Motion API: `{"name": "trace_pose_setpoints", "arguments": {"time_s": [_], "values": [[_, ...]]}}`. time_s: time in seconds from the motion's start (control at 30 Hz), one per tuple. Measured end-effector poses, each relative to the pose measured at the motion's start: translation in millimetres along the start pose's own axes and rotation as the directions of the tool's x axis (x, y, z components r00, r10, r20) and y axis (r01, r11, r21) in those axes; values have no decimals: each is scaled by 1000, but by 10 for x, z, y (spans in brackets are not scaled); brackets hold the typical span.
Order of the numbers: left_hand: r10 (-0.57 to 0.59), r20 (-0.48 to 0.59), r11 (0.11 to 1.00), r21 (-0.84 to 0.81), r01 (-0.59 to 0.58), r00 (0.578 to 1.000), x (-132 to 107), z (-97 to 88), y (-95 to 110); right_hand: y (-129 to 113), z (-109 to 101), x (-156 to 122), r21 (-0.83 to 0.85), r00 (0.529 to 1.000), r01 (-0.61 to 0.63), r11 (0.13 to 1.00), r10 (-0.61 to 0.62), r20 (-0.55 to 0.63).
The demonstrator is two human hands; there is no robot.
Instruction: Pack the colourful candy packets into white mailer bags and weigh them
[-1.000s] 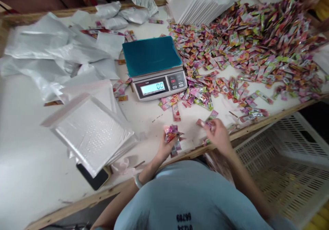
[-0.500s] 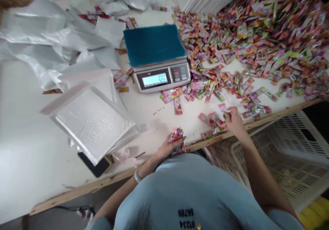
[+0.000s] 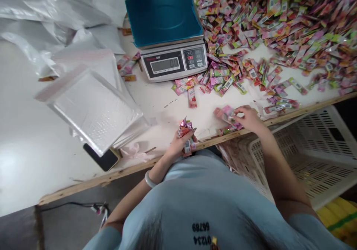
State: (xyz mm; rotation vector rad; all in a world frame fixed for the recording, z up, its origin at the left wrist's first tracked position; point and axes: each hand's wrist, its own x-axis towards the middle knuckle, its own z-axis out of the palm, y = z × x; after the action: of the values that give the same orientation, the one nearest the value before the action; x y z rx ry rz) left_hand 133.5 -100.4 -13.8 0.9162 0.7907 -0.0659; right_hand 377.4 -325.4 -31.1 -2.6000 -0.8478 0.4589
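My left hand is closed around a bunch of small, colourful stick packets at the table's front edge. Further right, my right hand pinches a pink stick packet, blurred by motion. Beneath its fingers a few more packets lie along the wooden edge. One red-pink packet rests by itself in front of the digital scale. Nothing lies on the scale's teal platform.
A large heap of stick packets covers the back right. White bubble mailers are stacked at left, partly over a phone. Filled silvery pouches lie behind them. Below the table at right stands a white plastic crate.
My right hand has moved slightly left, with a packet over the small group by the edge. My left hand still grips its bunch. The scale display's backlight has gone dark, and the view has tilted down.
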Motion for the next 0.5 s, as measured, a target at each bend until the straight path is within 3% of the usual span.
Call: {"name": "trace_pose_setpoints", "arguments": {"time_s": [0.13, 0.2, 0.27, 0.37, 0.43, 0.5], "values": [[18, -1, 1000, -1, -18, 1000, 13, -22, -47, -430, 216, 27, -172, 991, -84, 981, 100, 84], [14, -16, 999, -34, -15, 1000, 50, -16, -52, -605, 290, 136, -163, 981, -84, 983, 110, 159], [34, -27, 995, -96, -37, 999, 126, 12, -48, -762, 325, 258, -63, 974, -71, 996, 83, 213], [126, -47, 976, -174, -132, 991, 307, 76, -38, -1045, 365, 295, 203, 984, -65, 977, 28, 178], [170, -68, 967, -182, -180, 983, 435, 105, -25, -1231, 387, 167, 379, 983, 44, 924, -108, 149], [186, -87, 966, -168, -199, 979, 521, 97, 0, -1305, 358, -35, 502, 947, 193, 843, -293, 128]]}}
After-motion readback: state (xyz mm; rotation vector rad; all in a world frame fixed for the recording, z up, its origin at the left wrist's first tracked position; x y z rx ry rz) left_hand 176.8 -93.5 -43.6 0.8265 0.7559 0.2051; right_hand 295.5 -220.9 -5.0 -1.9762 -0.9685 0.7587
